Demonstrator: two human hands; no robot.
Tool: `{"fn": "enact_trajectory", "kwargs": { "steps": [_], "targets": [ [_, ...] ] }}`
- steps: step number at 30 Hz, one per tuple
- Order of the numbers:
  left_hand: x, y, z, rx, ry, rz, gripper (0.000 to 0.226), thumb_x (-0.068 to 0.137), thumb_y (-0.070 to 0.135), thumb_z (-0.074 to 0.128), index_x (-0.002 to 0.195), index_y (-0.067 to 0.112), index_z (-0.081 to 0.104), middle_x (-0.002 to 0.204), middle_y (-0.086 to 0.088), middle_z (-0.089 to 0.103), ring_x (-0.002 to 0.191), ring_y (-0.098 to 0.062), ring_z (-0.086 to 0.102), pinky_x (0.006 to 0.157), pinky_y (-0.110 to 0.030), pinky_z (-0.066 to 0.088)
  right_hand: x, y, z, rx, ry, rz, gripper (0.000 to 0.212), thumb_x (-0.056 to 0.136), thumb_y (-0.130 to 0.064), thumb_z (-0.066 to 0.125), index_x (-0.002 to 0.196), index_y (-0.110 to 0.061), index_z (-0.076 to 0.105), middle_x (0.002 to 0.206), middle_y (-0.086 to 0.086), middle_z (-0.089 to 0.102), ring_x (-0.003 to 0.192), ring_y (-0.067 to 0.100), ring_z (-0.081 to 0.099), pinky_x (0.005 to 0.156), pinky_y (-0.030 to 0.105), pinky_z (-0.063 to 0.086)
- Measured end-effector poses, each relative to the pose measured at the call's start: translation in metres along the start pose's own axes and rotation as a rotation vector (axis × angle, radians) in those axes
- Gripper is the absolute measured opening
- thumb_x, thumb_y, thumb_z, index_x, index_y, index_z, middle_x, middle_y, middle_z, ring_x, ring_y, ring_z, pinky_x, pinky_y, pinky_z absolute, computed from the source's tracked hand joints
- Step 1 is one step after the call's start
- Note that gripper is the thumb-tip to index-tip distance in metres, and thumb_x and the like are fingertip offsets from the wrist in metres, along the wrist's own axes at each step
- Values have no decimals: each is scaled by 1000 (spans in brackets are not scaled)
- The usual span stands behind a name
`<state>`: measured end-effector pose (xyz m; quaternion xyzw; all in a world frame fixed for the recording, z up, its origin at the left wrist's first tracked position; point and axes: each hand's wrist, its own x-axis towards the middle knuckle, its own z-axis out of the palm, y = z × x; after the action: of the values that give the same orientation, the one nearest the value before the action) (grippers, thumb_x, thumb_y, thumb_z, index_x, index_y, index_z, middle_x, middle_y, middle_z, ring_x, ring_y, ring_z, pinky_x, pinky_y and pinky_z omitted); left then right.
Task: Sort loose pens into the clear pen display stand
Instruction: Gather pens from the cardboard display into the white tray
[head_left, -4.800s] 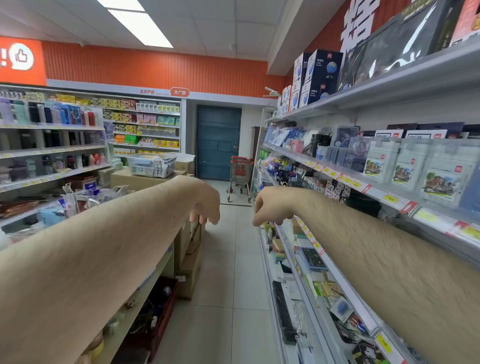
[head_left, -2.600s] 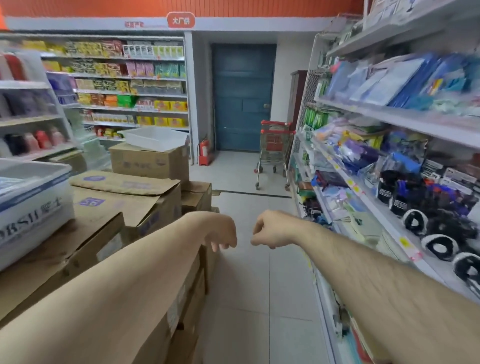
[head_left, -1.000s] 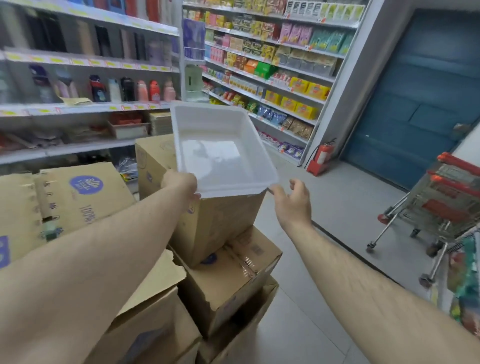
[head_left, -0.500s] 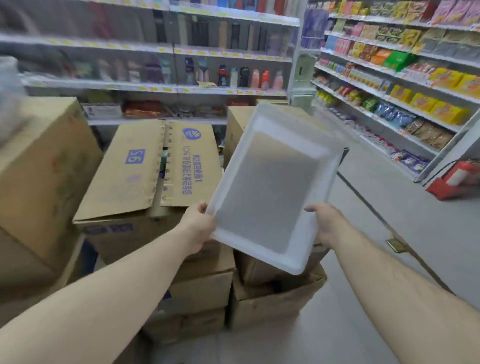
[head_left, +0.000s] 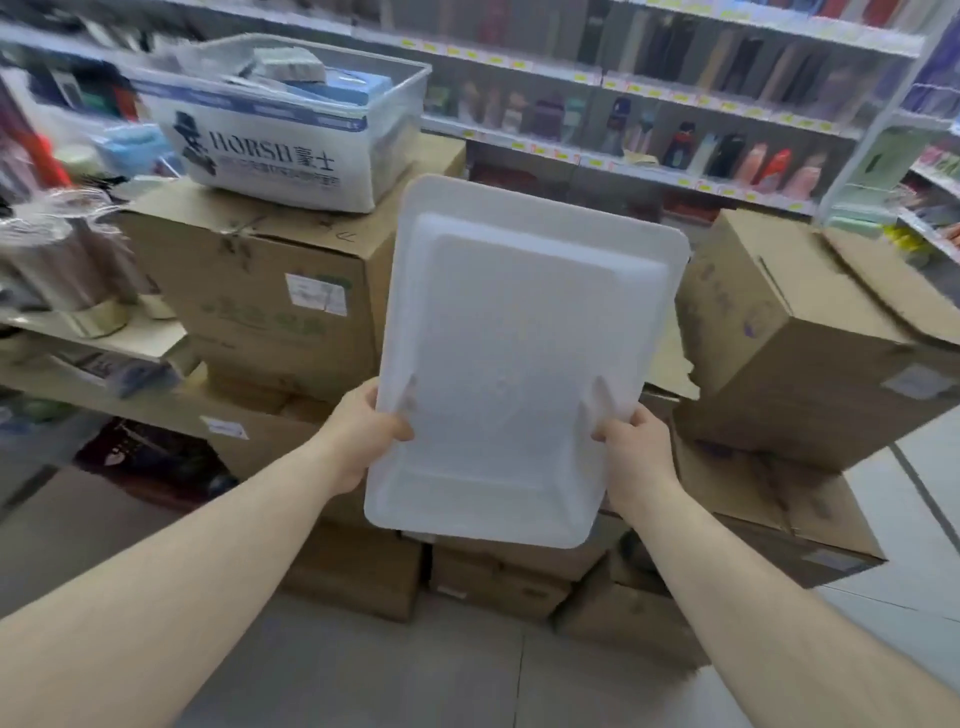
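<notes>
Hands (head_left: 363, 436) still grip white tray (head_left: 519, 364), now facing different boxes (head_left: 270, 291).

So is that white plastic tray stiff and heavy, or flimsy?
The white tray probably keeps its shape: held only at its near end by the left hand and right hand, it stays flat. It looks light, being thin-walled and empty. Its smooth plastic might be slippery.

Two bare forearms in view, no sleeves, no gloves. Left hand (head_left: 363, 431) and right hand (head_left: 636, 452): no rings, no watch or wristband at either wrist. Right forearm detail is blurred. Nothing else of the person's body in frame.
</notes>
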<state>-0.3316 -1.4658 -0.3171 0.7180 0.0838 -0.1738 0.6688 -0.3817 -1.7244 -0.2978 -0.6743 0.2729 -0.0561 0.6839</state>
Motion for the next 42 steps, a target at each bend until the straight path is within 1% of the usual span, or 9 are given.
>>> {"fn": "enact_trajectory", "kwargs": {
  "steps": [5,12,15,19,22,29,34,37,42],
  "targets": [
    [-17,-28,-150,-106,22,-11,51,82,-16,55,121,16,64,112,-6,72,104,-30,68,89,-50,55,-50,18,137,-100,-74,-14,29,88,12,44,94,-11,61,92,3,64,84,25,61,82,44,52],
    [-48,-60,-338,-152,258,25,22,96,2,55,110,11,70,98,-4,75,90,-27,71,70,-38,57,-122,25,328,-134,-320,-80,37,88,11,46,95,-22,60,93,0,67,83,20,64,63,31,50],
    [-57,-70,-409,-142,340,2,32,91,-9,51,106,12,70,94,-1,75,89,-24,70,66,-33,55,-138,25,397,-192,-419,-100,30,89,10,47,87,-17,61,86,2,68,81,24,65,61,30,50],
    [-55,-89,-491,-100,476,-50,50,82,-21,49,98,23,68,101,3,68,98,-21,63,82,-35,51,-148,29,488,-259,-554,-179,28,90,7,47,86,-14,64,79,6,68,77,23,66,63,31,51],
    [-41,-98,-546,-141,610,-66,57,80,-22,52,118,19,65,108,-1,68,104,-24,61,94,-38,49,-145,31,558,-300,-603,-188,24,85,6,43,83,-9,61,80,15,62,75,27,59,65,37,45],
    [2,-90,-696,-297,883,-122,51,77,-24,49,93,21,68,96,-2,69,89,-22,66,80,-33,53,-137,23,747,-222,-788,-194,46,83,14,36,89,-24,61,85,-5,65,78,17,60,67,32,47],
    [19,-72,-802,-284,1005,-166,53,80,-21,52,115,16,65,110,-5,67,101,-24,62,85,-31,49,-135,5,878,-276,-889,-181,40,84,11,37,84,-23,57,85,0,61,75,20,54,65,33,41],
    [28,-66,-857,-324,1070,-149,54,79,-24,50,121,8,63,113,-9,66,99,-26,63,78,-29,51,-137,1,948,-279,-926,-176,37,81,11,37,82,-20,57,85,2,61,76,21,52,68,35,42],
    [45,-61,-945,-328,1085,-160,50,80,-25,48,114,9,63,91,-6,63,71,-17,59,42,-17,47,-145,-3,1052,-299,-933,-157,36,83,11,38,81,-20,57,78,-1,61,71,18,55,60,28,43]
  ]
}}
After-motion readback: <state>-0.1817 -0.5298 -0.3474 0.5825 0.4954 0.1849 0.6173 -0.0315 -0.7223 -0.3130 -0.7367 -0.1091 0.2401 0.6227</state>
